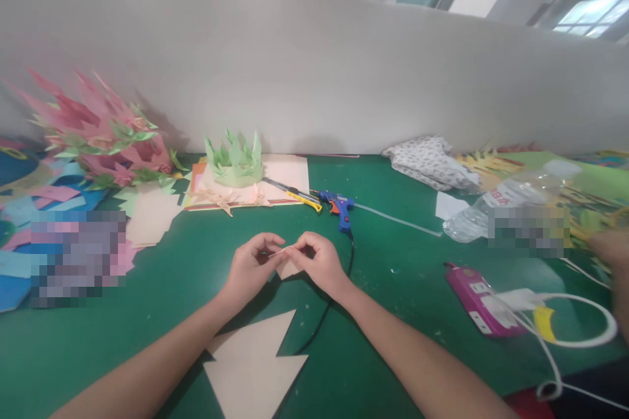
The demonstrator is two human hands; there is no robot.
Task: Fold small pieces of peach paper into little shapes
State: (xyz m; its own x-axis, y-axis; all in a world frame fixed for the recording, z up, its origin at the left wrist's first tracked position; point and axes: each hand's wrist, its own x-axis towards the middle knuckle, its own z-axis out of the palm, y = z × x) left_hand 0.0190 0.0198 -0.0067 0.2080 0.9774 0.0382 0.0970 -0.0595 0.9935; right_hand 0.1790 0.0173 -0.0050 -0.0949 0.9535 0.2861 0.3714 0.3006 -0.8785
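Between my two hands, above the green table, is a small piece of cream paper (289, 267). My left hand (253, 268) pinches its left edge, and my right hand (317, 262) pinches it from the other side with thumb and fingers. Part of the paper is hidden behind the fingers. Below my hands lies a larger cream paper cut-out (255, 366) with pointed, jagged edges, flat on the table. Beyond my hands rest a blue glue gun (341, 206) with a black cord and a yellow utility knife (304, 199).
A green paper crown (236, 160) stands on stacked paper sheets (289, 173) at the back. Pink paper crowns (122, 137) and cut paper (152, 213) fill the left. Rightward are a plastic bottle (511, 200), patterned cloth (430, 160), a magenta power strip (484, 304) and another person's arm (614, 252).
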